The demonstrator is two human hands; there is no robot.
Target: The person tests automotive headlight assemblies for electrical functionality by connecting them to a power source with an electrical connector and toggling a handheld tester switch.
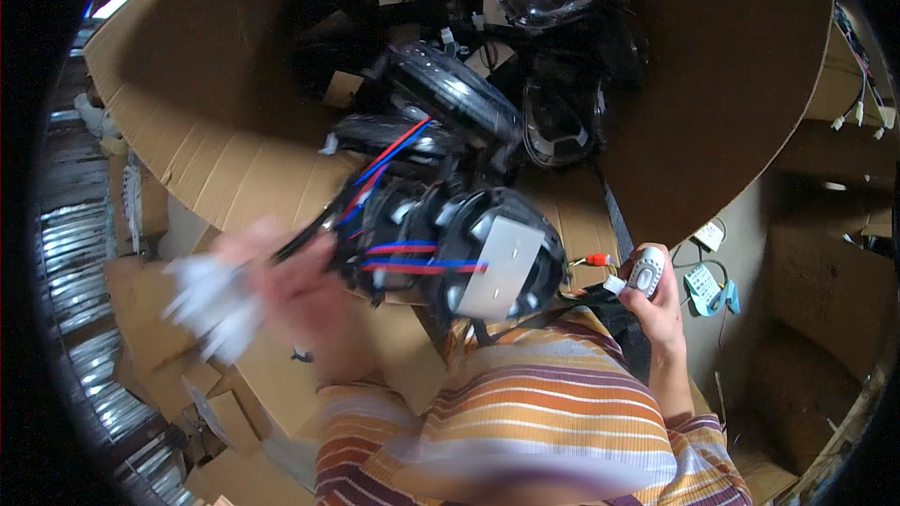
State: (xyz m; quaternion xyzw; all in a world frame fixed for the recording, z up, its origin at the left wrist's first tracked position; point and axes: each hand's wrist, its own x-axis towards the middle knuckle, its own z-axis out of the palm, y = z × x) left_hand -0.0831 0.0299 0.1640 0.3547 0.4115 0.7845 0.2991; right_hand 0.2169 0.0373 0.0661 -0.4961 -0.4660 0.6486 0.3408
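My left hand (305, 290), smeared by motion, is closed round a bundle of black wires. A blurred clump of white connectors (217, 311) sticks out past it. From these wires a stack of round black units (427, 234) stretches across in front of my body, with red and blue leads and a pale stapled card (500, 269) on its right end. My right hand (661, 305) grips a small grey remote control (647, 272) with buttons. Beside its fingers are a white plug (615, 285) and an orange-red connector (597, 260) on thin wires.
A large open cardboard box (216, 164) stands ahead, holding several black plastic-wrapped parts (455, 89). Flattened cardboard (150, 305) lies at left. At right, a light-blue device with a cord (703, 289) is on the floor, and wires with white plugs (861, 112) hang over cardboard.
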